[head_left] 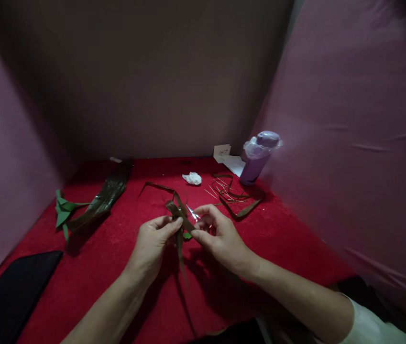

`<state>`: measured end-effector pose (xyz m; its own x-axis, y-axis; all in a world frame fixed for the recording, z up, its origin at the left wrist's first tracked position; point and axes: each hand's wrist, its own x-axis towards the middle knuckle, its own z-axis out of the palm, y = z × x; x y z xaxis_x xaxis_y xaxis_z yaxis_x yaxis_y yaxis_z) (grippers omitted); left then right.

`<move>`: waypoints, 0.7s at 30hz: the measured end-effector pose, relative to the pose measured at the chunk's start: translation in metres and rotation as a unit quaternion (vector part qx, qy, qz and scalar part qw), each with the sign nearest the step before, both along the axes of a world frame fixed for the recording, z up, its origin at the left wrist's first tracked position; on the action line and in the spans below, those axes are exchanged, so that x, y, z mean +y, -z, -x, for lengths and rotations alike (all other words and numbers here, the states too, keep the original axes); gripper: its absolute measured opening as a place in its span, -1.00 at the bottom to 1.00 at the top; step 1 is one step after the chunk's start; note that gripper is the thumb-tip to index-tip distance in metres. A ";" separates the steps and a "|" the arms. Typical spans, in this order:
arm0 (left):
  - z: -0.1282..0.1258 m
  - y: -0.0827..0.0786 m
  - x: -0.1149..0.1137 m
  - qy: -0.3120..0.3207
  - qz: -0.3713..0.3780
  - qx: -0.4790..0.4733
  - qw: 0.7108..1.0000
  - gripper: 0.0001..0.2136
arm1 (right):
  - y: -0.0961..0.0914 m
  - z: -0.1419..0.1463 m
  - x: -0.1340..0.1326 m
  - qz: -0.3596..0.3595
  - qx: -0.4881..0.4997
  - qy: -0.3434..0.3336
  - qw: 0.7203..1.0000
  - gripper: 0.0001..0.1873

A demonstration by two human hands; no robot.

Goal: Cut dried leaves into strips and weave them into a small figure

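Just above the red cloth, my left hand (pixel 156 236) pinches a folded, crossed bundle of brownish-green leaf strips (pixel 177 210) between thumb and fingers. One strip end reaches up and to the left, and another hangs down toward me. My right hand (pixel 220 236) grips a strip on the bundle's right side between thumb and fingers. Small scissors (pixel 192 212) with shiny blades show right behind its fingers; whether the hand touches them I cannot tell. A small bright green piece (pixel 187 235) shows below the bundle.
A white crumpled tissue (pixel 192 178), thin sticks (pixel 224 191) and loose leaf strips (pixel 240 212) lie beyond my hands. At the back right stands a purple bottle (pixel 256 162) beside white cards (pixel 222 152). Leftward are long dark leaves (pixel 107 193), a green folded leaf piece (pixel 63 210) and a black flat case (pixel 19 291).
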<state>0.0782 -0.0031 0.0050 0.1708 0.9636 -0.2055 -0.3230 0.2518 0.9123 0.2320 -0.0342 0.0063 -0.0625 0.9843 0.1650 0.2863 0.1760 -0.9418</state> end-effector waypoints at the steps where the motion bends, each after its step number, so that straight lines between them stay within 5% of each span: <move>1: 0.000 0.000 0.000 -0.007 0.003 -0.001 1.000 -0.83 | 0.002 -0.001 -0.002 0.038 0.029 -0.008 0.999 -0.74; 4: 0.000 0.000 0.000 -0.002 0.003 0.003 1.000 -0.82 | 0.008 -0.004 -0.005 0.110 0.100 -0.034 0.988 -0.88; 7: 0.000 0.002 -0.001 0.030 -0.004 0.017 0.999 -0.80 | 0.008 -0.004 -0.002 0.100 0.134 -0.026 0.985 -0.82; 15: 0.000 0.008 -0.001 0.080 -0.010 0.059 0.995 -0.80 | -0.002 -0.007 0.016 0.157 0.067 -0.109 0.979 -0.85; 21: 0.001 0.009 -0.001 0.089 -0.006 0.061 0.994 -0.79 | -0.012 -0.020 0.024 0.035 -0.060 -0.173 0.982 -0.86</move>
